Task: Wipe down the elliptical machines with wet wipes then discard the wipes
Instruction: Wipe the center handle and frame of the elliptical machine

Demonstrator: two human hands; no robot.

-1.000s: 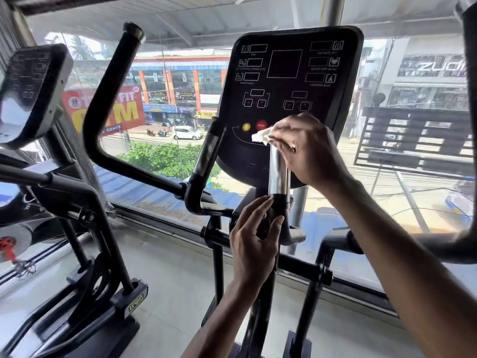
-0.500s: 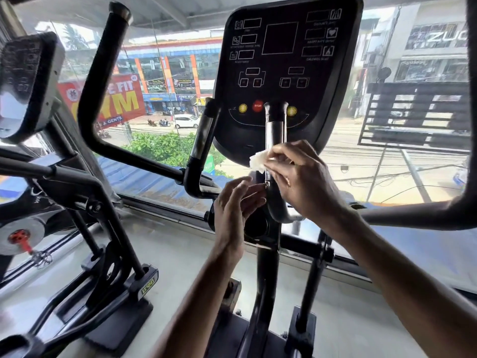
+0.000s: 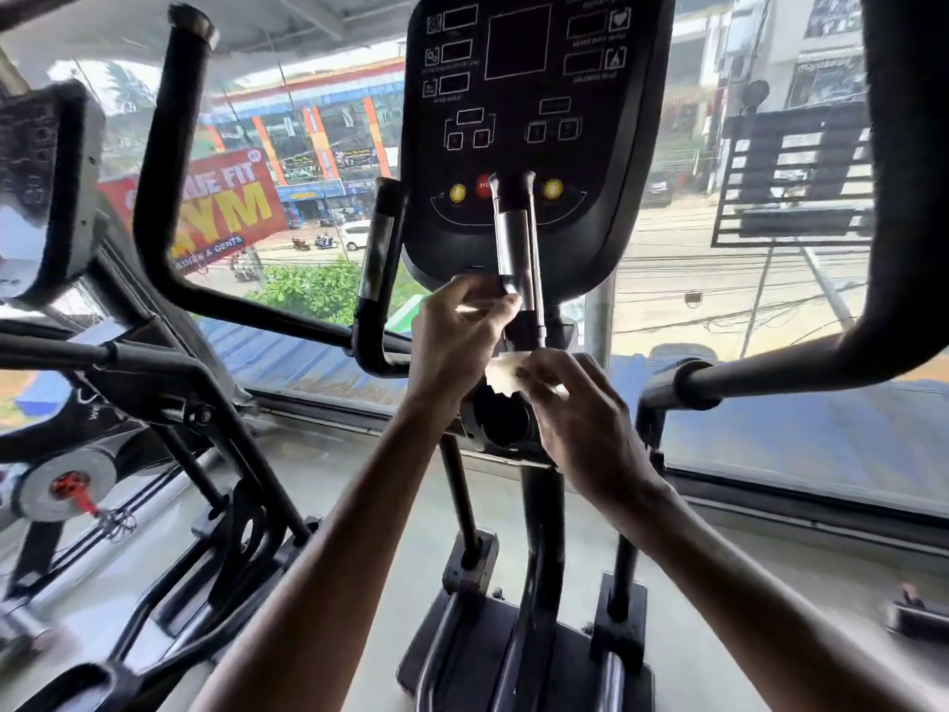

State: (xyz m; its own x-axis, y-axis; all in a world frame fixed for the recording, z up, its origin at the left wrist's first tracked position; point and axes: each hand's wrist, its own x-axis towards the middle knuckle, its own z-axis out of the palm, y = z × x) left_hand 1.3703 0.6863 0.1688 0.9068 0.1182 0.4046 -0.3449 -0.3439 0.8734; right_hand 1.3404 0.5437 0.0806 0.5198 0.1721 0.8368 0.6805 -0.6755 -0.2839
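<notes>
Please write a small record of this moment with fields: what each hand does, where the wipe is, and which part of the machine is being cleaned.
left hand: grips the centre handle at the lower end of its chrome section
right hand: pinches the wipe
wipe position: at the handle's black base, just below the left hand
console: above both hands, not touched
neighbouring machine: at the left, not touched
wipe discarded: not yet

**Both hands in, close together**

My left hand (image 3: 462, 336) is up, fingers curled round the handle post (image 3: 513, 244). My right hand (image 3: 580, 408) is just below it, fingertips pinching the wipe (image 3: 506, 377). Both bare forearms reach forward, converging.
</notes>
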